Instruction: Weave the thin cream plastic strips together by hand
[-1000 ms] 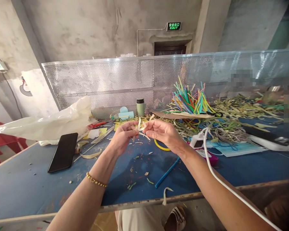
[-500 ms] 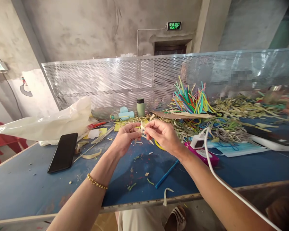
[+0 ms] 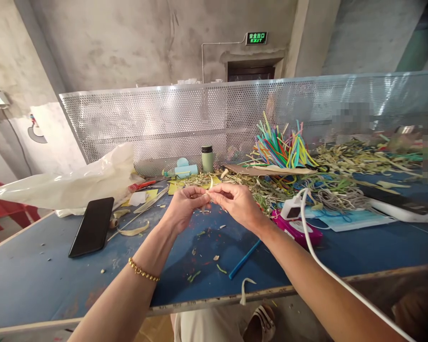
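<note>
A pale, dry strip of plant fibre [image 3: 211, 182] pokes up between my two hands over the middle of the table. My left hand [image 3: 187, 205] pinches it with thumb and forefinger. From the other side my right hand [image 3: 235, 203] pinches it too, its fingertips touching those of the left. Most of the piece is hidden by the fingers. Below the hands lie a blue stick [image 3: 245, 260], small scraps and a curled pale strip [image 3: 246, 289] at the table's front edge.
A black phone [image 3: 92, 227] and a plastic bag [image 3: 103, 175] are on the left. Behind the hands stands a green bottle [image 3: 207, 160]. To the right lie colourful pipe cleaners [image 3: 285, 145], dried strips [image 3: 364, 159] and a magenta box [image 3: 296, 228] with a white charger cable [image 3: 312, 251].
My hands have come closer together, fingertips now meeting around the pale strip. Less of the strip shows below them. The other person's hand at the far right is no longer distinguishable.
</note>
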Tool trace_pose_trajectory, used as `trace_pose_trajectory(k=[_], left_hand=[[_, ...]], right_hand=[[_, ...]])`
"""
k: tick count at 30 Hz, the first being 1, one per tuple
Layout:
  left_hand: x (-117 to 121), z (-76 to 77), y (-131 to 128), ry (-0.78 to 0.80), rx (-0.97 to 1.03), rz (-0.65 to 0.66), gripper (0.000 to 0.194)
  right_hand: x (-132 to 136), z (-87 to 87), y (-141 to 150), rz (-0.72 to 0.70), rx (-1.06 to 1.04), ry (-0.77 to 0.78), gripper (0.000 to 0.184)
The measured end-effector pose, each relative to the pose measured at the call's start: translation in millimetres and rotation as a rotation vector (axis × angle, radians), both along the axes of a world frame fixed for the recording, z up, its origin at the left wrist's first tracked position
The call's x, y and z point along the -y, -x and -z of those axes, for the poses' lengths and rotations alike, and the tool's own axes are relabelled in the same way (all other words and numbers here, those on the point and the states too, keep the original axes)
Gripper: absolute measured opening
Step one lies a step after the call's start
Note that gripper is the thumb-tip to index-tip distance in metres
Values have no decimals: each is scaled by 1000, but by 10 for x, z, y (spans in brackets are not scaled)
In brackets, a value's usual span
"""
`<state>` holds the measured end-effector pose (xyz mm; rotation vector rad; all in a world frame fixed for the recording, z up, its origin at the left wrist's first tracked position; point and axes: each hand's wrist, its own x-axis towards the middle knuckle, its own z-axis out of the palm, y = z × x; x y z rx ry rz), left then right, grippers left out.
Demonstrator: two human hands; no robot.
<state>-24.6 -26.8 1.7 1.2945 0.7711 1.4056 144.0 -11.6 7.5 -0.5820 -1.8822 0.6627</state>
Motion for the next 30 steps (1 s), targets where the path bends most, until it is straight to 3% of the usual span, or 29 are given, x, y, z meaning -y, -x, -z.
trace_pose_trajectory(k=[5, 12, 23, 30], left_hand=[[12, -1, -4, 59, 53, 5, 26], [19, -12, -7, 95, 120, 58, 27], [12, -5, -21, 50, 33, 2, 30], [15, 7, -18, 50, 9, 8, 28]], right_hand=[[-27, 16, 15, 55, -7, 109, 20], [-16, -13, 16, 9, -79, 268, 21], [-60, 20, -8, 40, 24, 209, 18], [-119, 58, -45, -6, 4, 252, 27]])
